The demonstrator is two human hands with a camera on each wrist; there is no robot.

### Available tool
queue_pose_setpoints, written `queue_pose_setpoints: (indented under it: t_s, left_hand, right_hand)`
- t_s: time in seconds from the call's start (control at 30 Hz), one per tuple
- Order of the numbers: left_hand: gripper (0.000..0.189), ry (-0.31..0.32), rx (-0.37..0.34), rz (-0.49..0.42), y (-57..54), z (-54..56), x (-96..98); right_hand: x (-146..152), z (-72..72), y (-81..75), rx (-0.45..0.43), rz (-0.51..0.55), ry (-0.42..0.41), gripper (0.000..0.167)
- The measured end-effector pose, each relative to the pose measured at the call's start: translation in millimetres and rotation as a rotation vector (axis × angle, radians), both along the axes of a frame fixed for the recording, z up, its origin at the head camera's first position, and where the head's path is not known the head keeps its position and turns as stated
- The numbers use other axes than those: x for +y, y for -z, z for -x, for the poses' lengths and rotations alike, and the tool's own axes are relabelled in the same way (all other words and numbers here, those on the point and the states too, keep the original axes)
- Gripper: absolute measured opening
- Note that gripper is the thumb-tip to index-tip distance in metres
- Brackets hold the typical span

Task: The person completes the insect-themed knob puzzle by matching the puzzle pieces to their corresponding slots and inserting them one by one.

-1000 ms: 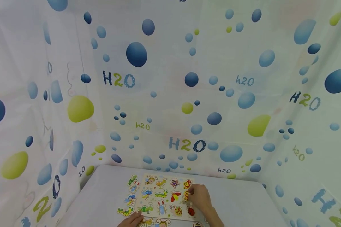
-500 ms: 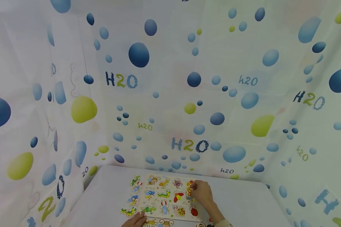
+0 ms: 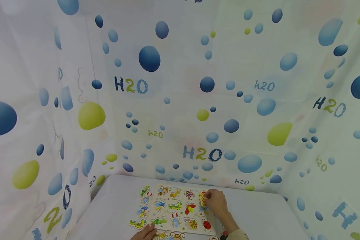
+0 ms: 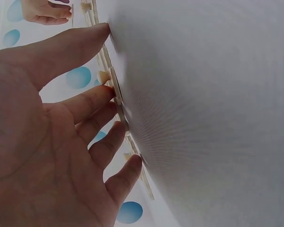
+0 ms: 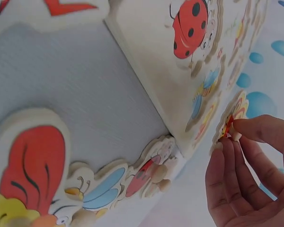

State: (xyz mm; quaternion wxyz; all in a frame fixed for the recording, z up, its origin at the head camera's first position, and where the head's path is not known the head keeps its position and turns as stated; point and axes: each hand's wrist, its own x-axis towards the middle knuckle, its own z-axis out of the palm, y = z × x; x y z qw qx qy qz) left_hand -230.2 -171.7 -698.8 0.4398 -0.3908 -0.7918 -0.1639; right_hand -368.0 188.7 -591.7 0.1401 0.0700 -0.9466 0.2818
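We see a board [image 5: 144, 49] of pale, smooth wood; the loose pieces [image 5: 37, 158] look wooden too, matt where printed, with bare wooden knobs [image 4: 103, 77]; the tabletop [image 5: 71, 75] looks matt to us; the wall sheeting [image 3: 180, 115], smooth, creased; the sleeve [image 3: 237, 234], cloth.

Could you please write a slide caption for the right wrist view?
The right hand pinches a colourful puzzle piece near a board bearing a red ladybird.
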Motion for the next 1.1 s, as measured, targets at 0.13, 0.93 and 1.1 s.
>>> queue_pose_setpoints:
  t_s: [0.13,0.93,1.1]
  left_hand:
    - [0.059,-0.002,-0.024,-0.003,1.4,-1.6,-2.3]
    - [0.064,0.028,-0.012,0.035,8.0,0.9,-5.1]
    - [0.066,0.016,-0.032,0.031,7.4,0.9,-4.5]
  right_hand:
    - [1.2,4.6,-2.0,-0.011,0.025,-0.012,0.012]
    - [2.9,19.7,3.0,-0.033,-0.018,0.008,0.015]
    - [2.4,21.9,4.3,-0.042,-0.023,0.012,0.015]
